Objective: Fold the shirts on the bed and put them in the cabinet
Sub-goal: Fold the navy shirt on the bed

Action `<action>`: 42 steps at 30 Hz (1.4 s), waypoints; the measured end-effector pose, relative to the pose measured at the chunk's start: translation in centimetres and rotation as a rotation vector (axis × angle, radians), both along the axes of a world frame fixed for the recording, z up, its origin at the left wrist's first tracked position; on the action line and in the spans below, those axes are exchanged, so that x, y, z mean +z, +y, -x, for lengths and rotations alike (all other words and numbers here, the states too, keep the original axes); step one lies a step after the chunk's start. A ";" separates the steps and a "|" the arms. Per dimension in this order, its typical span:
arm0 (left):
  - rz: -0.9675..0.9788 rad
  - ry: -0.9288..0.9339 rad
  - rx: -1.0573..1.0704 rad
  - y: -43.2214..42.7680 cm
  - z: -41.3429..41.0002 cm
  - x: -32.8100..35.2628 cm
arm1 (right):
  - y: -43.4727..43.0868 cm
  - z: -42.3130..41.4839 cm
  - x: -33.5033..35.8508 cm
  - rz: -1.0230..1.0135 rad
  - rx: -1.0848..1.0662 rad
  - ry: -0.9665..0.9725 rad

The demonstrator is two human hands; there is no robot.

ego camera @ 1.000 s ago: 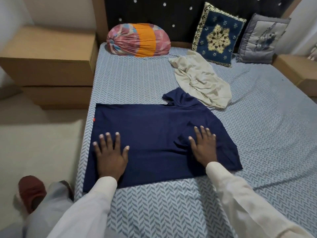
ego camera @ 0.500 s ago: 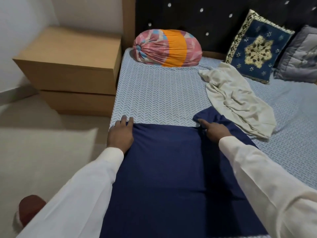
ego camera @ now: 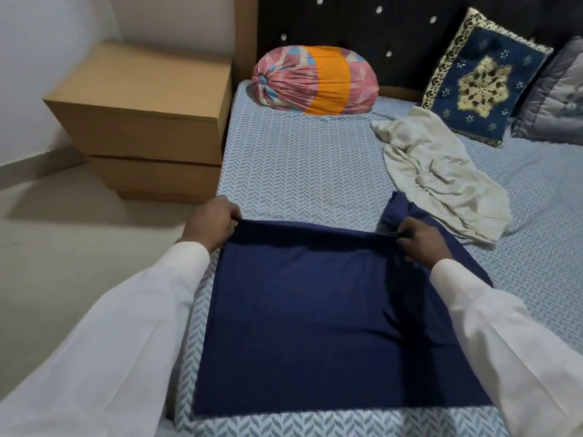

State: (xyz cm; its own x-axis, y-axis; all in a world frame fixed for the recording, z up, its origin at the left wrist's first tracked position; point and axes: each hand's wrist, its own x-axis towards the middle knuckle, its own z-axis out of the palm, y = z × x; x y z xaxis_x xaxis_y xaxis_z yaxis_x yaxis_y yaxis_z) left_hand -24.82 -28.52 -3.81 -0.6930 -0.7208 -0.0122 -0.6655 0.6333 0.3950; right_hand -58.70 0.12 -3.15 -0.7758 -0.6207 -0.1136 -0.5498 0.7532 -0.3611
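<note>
- Bed (ego camera: 299,171), blue chevron sheet; dark studded headboard (ego camera: 394,29) behind.
- Navy shirt (ego camera: 331,326) flat on the bed's near left part, far edge raised off the sheet.
- Wooden bedside cabinet (ego camera: 148,121) left of the bed, on the floor.
- Cream shirt (ego camera: 441,178) crumpled beyond the navy one, to the right.
- Pink-orange bolster (ego camera: 315,80), embroidered blue cushion (ego camera: 482,83), grey cushion (ego camera: 558,99) at the headboard.
- Left hand (ego camera: 211,223) pinches the far left corner.
- Right hand (ego camera: 422,241) pinches the far edge by the sleeve.
</note>
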 end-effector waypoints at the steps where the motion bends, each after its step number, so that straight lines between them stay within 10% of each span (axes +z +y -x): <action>1: -0.002 0.030 0.004 1.4 -1.2 0.4 | 1.7 -1.1 0.2 0.029 -0.014 0.031; 26: 0.337 -0.114 0.075 18.5 -11.7 -2.8 | 15.9 -12.0 -3.6 0.176 -0.063 0.117; 32: 0.135 -0.035 -0.064 22.5 -4.7 -2.9 | 13.2 -13.2 -3.0 0.423 -0.008 0.289; 38: -0.079 -0.275 -0.088 25.4 -0.2 -5.5 | 6.7 -11.0 -3.8 -0.271 0.162 0.378; 42: -0.025 -0.340 -0.110 24.3 -1.1 -6.4 | 5.4 -6.8 -3.0 -0.349 -0.048 0.327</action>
State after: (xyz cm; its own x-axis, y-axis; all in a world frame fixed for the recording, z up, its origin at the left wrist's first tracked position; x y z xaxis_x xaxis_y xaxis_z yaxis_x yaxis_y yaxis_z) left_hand -23.69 -4.17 -10.23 -0.7199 -0.6383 -0.2725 -0.6898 0.7016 0.1787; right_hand -51.88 5.51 -6.12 -0.8325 -0.5514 -0.0544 -0.5539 0.8260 0.1042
